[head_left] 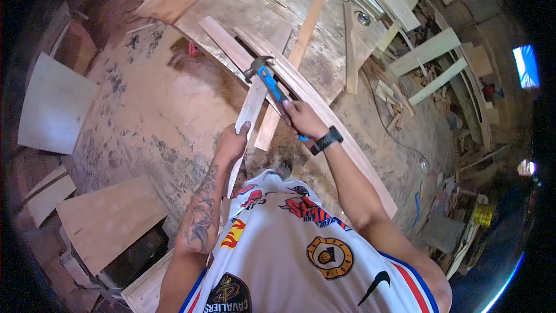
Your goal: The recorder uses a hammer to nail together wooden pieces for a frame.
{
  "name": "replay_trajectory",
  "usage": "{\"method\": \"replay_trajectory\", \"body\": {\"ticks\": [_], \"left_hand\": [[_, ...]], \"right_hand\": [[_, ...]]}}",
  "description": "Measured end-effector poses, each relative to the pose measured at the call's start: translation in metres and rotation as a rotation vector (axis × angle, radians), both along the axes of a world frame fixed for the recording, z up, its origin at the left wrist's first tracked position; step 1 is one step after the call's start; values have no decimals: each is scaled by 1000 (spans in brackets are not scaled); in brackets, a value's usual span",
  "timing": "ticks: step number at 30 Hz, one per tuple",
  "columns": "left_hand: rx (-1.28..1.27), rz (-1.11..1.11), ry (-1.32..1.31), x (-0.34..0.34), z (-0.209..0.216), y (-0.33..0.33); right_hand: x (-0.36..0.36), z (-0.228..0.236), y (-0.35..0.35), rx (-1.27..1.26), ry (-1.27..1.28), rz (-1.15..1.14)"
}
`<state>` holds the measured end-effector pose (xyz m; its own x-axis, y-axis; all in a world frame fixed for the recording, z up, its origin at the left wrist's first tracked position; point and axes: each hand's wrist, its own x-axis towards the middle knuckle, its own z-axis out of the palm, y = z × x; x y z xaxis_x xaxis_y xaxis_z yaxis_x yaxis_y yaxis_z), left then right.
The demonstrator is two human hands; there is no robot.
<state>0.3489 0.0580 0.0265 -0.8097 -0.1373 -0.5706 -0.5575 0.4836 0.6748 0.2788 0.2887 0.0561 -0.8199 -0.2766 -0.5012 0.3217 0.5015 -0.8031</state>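
Observation:
My right hand (304, 120), with a dark watch on its wrist, is closed around the handle of a claw hammer (271, 83) with a blue and grey grip. The hammer's metal head lies over the upper part of a narrow pale board (252, 104); whether it touches the wood I cannot tell. The lower part of that board is in my left hand (232, 142), thumb on top, its near end close to my shirt. Beneath the hammer, a long plank (336, 126) runs from upper left to lower right. Another strip (268, 130) crosses under it.
A broad wooden sheet (202, 6) forms the work surface ahead, with loose strips on it. Boards (425, 52) and scraps are piled at the right, beside a thin cable (399, 141). Panels (110, 220) stand at the left. Sawdust covers the floor (127, 110).

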Motion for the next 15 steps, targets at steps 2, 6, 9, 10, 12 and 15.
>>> {"method": "replay_trajectory", "body": {"ticks": [2, 6, 9, 10, 12, 15], "left_hand": [[-43, -11, 17, -1, 5, 4], [-53, -27, 4, 0, 14, 2], [-3, -7, -25, -1, 6, 1], [-1, -15, -23, -3, 5, 2], [-63, -15, 1, -1, 0, 1], [-39, -16, 36, -2, 8, 0]], "right_hand": [[7, -6, -5, 44, 319, -41], [-10, 48, 12, -220, 200, -567], [-21, 40, 24, -388, 298, -816], [-19, 11, 31, -259, 340, -738], [-5, 2, 18, -26, 235, -356], [-6, 14, 20, -36, 95, -358]]}}
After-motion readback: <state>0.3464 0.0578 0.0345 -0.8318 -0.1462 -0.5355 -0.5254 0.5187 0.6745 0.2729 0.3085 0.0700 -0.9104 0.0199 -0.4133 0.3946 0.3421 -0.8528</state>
